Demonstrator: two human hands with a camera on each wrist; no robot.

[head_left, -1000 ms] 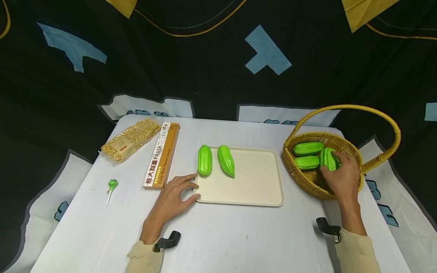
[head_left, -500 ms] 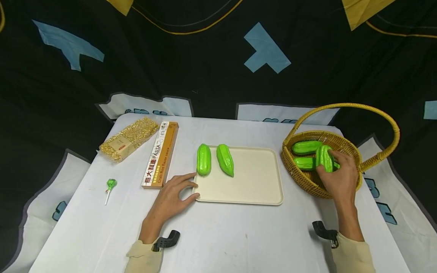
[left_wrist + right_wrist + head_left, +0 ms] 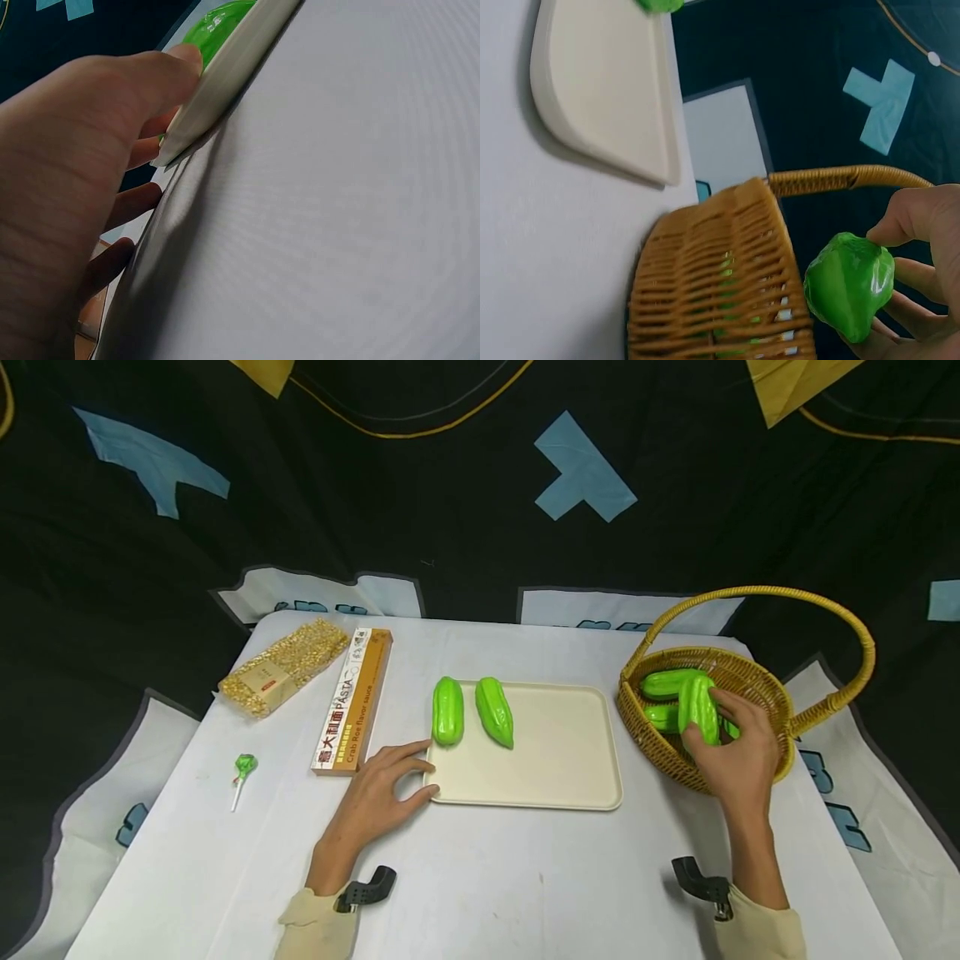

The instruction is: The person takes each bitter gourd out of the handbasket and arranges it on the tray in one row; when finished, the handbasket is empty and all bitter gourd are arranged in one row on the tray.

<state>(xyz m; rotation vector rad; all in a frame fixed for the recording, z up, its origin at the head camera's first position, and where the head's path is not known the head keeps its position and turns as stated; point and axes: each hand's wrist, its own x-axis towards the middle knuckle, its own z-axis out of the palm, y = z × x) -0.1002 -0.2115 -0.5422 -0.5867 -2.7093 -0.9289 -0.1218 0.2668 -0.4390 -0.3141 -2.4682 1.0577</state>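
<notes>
My right hand point(image 3: 738, 747) grips a shiny green ridged vegetable point(image 3: 697, 708), thumb on one side and fingers on the other. In the head view it overlaps the basket opening; the right wrist view shows this vegetable point(image 3: 849, 286) beside the wicker wall. Other green vegetables point(image 3: 667, 683) lie inside the yellow wicker basket point(image 3: 660, 760), partly hidden. My left hand point(image 3: 378, 797) rests its spread fingertips on the left edge of the cream tray point(image 3: 555, 752). Close up, the thumb point(image 3: 176, 75) touches the tray rim point(image 3: 225, 82). Two vegetables point(image 3: 448, 712) lie at the tray's left end.
The basket's tall handle point(image 3: 780, 593) arches over its opening. Left of the tray lie a pasta box point(image 3: 352, 702), a clear bag of yellow grains or beans point(image 3: 288, 667) and a green lollipop point(image 3: 244, 767). A dark curtain point(image 3: 435, 527) hangs behind the white table point(image 3: 525, 877).
My right hand has raised the held vegetable from among the others in the basket and moved it leftward, turning it slightly. The left hand and tray stay in place.
</notes>
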